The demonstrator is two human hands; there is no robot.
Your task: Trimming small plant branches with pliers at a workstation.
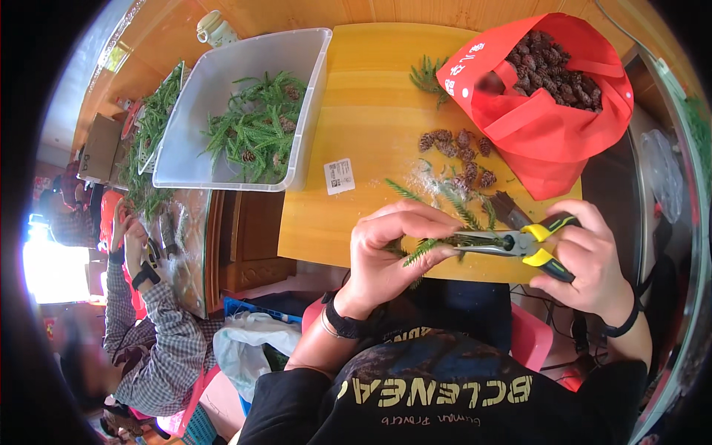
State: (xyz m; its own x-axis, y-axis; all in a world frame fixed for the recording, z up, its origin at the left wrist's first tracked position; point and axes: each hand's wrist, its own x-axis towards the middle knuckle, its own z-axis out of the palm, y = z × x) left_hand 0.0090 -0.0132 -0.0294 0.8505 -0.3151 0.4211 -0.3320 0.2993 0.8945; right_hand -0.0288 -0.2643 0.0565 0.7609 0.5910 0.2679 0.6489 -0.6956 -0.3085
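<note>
My left hand pinches a green artificial pine sprig between thumb and fingers, over the front of the yellow table. My right hand grips the yellow-and-black handles of a pair of pliers. The pliers' jaws point left and lie along the sprig's stems, close to my left fingertips; the handles are spread somewhat. Just beyond the hands, several brown pine cones lie loose with whitish crumbs around them. A dark brown piece rests behind the pliers; I cannot make out what it is.
A red bag full of pine cones stands at the back right. At the left, a clear plastic bin holds green sprigs with cones. A white label lies on the yellow table. Another person in a checked sleeve works at far left.
</note>
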